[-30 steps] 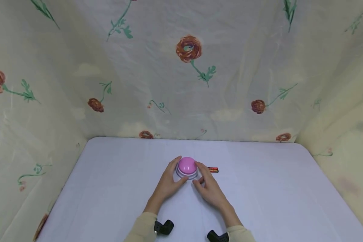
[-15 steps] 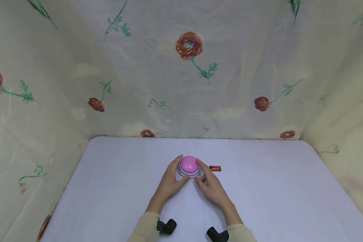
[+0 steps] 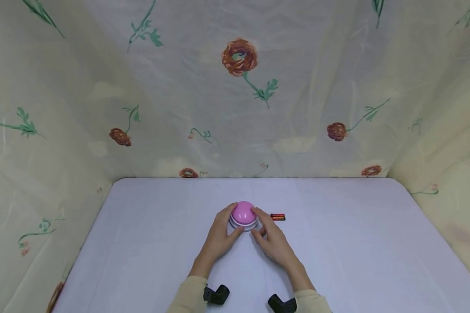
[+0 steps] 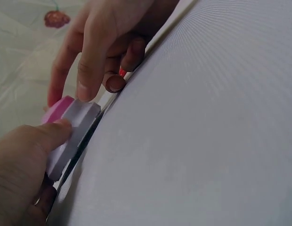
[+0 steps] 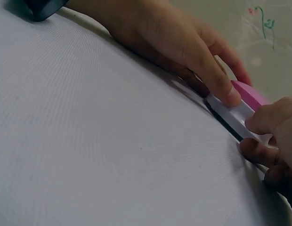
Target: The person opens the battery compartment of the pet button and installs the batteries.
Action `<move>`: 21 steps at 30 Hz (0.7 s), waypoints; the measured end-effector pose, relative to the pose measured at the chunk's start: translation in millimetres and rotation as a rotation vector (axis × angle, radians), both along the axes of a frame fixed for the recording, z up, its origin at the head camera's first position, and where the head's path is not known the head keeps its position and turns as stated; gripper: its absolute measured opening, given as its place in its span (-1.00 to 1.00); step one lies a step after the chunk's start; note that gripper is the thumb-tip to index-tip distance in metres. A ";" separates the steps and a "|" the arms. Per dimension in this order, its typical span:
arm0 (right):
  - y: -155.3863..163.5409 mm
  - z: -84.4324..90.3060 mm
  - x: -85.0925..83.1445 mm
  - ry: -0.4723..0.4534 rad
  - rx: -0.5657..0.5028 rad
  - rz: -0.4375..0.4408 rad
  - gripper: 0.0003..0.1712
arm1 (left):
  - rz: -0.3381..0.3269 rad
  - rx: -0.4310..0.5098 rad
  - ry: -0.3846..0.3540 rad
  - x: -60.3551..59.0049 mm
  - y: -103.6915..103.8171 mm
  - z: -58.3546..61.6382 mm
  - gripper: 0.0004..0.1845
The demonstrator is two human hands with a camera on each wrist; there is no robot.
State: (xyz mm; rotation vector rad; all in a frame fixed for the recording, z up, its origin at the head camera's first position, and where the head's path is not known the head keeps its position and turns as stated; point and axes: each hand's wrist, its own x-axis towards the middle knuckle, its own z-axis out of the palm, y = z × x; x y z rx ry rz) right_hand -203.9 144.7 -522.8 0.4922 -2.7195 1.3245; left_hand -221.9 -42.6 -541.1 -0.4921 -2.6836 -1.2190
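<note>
A pink dome button (image 3: 243, 213) on a pale grey base sits on the white table (image 3: 356, 243), near its middle. My left hand (image 3: 223, 226) grips the base from the left, thumb in front and fingers round the far side. From the right, my right hand (image 3: 264, 228) grips it the same way. In the left wrist view my left thumb (image 4: 52, 134) presses the button's (image 4: 73, 117) rim, with the right hand's fingers (image 4: 89, 70) on its other side. The right wrist view shows both hands pinching the button's edge (image 5: 238, 106).
A small red battery (image 3: 277, 217) lies on the table just right of the button, behind my right hand. Floral cloth walls (image 3: 239, 108) close in the table at the back and on both sides. Black wrist camera mounts (image 3: 216, 294) show near my sleeves.
Both hands have drawn in a little tighter round the button's base. The button and battery stay where they were. The head view has shifted slightly.
</note>
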 end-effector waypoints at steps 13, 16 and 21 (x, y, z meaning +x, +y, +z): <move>2.1 -6.4 0.1 0.023 -0.059 0.038 -0.18 | 0.017 0.126 -0.036 4.1 -2.3 1.0 -0.28; 2.0 -7.9 1.0 0.046 -0.072 0.046 -0.18 | 0.018 0.147 -0.028 5.3 -2.3 0.4 -0.29; 2.4 -7.0 0.0 0.079 -0.090 0.053 -0.18 | 0.010 0.201 0.007 5.0 -1.8 1.9 -0.31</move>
